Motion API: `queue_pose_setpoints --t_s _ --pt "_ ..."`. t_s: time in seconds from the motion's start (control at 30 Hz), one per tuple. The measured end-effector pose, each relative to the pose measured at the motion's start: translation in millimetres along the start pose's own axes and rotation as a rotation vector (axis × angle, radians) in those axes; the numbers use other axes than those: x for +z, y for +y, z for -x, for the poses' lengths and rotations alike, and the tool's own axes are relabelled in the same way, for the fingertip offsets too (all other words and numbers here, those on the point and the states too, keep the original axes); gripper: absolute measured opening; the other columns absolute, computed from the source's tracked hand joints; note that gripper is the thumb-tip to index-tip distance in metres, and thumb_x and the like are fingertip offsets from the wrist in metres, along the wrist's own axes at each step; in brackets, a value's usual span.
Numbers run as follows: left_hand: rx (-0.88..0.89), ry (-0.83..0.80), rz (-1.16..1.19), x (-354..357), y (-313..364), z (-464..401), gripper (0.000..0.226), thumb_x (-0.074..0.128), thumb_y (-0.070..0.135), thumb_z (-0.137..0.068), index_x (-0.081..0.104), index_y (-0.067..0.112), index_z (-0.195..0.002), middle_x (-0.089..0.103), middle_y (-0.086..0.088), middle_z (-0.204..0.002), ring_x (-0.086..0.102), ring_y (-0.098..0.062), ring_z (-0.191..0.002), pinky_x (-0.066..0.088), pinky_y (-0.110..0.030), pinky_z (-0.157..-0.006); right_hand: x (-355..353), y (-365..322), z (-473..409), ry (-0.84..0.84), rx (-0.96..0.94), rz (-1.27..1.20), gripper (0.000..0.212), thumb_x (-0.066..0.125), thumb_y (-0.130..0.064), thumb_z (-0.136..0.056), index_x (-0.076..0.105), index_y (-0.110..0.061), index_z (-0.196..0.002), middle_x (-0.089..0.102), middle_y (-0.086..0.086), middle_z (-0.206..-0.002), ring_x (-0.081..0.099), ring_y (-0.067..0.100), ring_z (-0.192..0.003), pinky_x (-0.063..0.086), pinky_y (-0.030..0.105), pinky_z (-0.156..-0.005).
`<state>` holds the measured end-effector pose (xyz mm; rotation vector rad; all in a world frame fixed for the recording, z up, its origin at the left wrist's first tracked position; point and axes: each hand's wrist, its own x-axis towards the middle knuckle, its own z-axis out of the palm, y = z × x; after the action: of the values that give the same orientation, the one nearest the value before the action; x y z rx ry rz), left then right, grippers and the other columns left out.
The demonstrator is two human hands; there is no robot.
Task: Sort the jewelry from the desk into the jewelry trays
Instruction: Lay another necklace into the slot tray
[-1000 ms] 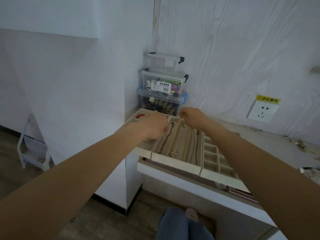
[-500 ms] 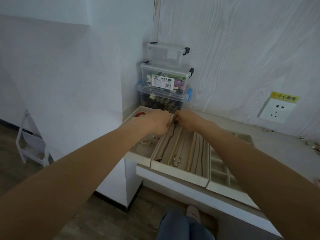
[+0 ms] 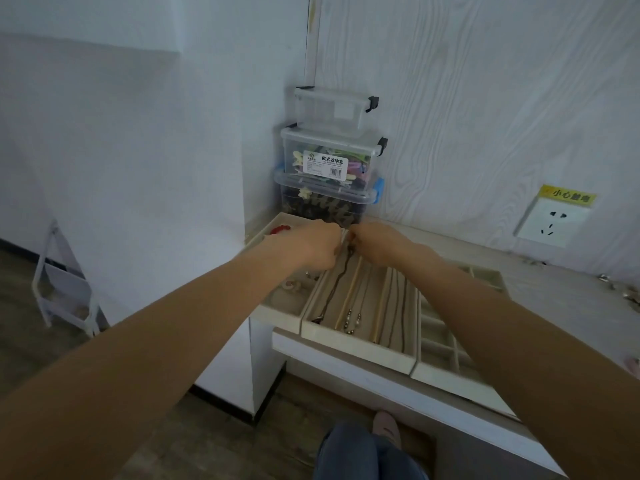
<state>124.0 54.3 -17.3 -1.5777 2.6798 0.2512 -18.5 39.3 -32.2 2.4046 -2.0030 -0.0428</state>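
Note:
Three beige jewelry trays lie side by side on the desk. The middle tray (image 3: pixel 360 353) has long slots with several necklaces in them. A dark necklace (image 3: pixel 334 289) lies in its leftmost slot. My left hand (image 3: pixel 317 245) and my right hand (image 3: pixel 377 244) meet at the far end of that slot, and both pinch the necklace's top end. The left tray (image 3: pixel 277 313) holds a red piece (image 3: pixel 278 230) and small items. The right tray (image 3: pixel 450 372) is a grid of small cells.
Three clear lidded boxes (image 3: pixel 330 161) are stacked in the corner behind the trays. A wall socket (image 3: pixel 550 220) with a yellow label is at the right. Loose jewelry (image 3: pixel 620 289) lies on the desk's far right. A white rack (image 3: pixel 65 289) stands on the floor at left.
My right hand has moved left to meet my left hand at the far end of the leftmost slot. The view has shifted slightly to the left.

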Motion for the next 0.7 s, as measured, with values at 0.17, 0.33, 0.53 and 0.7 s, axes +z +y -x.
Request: queue_pose_setpoints --t_s 0.17,0.33,0.53,0.7 --pt "0.006 0.013 -0.02 -2 3 3 0.035 0.049 0.01 -0.09 0.056 0.008 -0.124 0.061 -0.012 -0.117 0.059 -0.027 -0.103 0.05 -0.042 -0.091 1 -2 0 0.001 0.008 0.007 0.021 0.043 -0.018 -0.096 0.055 -0.011 -0.111 0.06 0.013 -0.11 0.058 0.027 -0.098 0.046 0.035 -0.082" --pt "0.012 0.002 -0.014 -3 3 5 0.034 0.048 0.01 -0.09 0.057 0.007 -0.122 0.062 -0.012 -0.114 0.06 -0.027 -0.099 0.051 -0.042 -0.089 1 -3 2 0.008 0.011 -0.023 0.021 0.041 -0.016 -0.097 0.054 -0.01 -0.112 0.059 0.012 -0.112 0.057 0.027 -0.101 0.042 0.034 -0.085" --pt "-0.012 0.032 0.019 -3 5 6 0.032 0.049 0.011 -0.089 0.058 0.01 -0.12 0.062 -0.01 -0.112 0.06 -0.025 -0.097 0.051 -0.042 -0.088 -2 -3 4 0.033 0.029 -0.112 0.021 0.043 -0.014 -0.096 0.052 -0.01 -0.114 0.058 0.011 -0.116 0.055 0.027 -0.104 0.044 0.038 -0.091" --pt "-0.003 0.136 0.149 -9 23 9 0.027 0.049 0.013 -0.091 0.06 0.006 -0.114 0.062 -0.01 -0.108 0.06 -0.026 -0.095 0.051 -0.04 -0.085 -11 0 27 0.12 0.049 -0.32 0.029 0.04 -0.01 -0.095 0.054 -0.009 -0.121 0.058 0.012 -0.123 0.055 0.027 -0.11 0.043 0.042 -0.096"
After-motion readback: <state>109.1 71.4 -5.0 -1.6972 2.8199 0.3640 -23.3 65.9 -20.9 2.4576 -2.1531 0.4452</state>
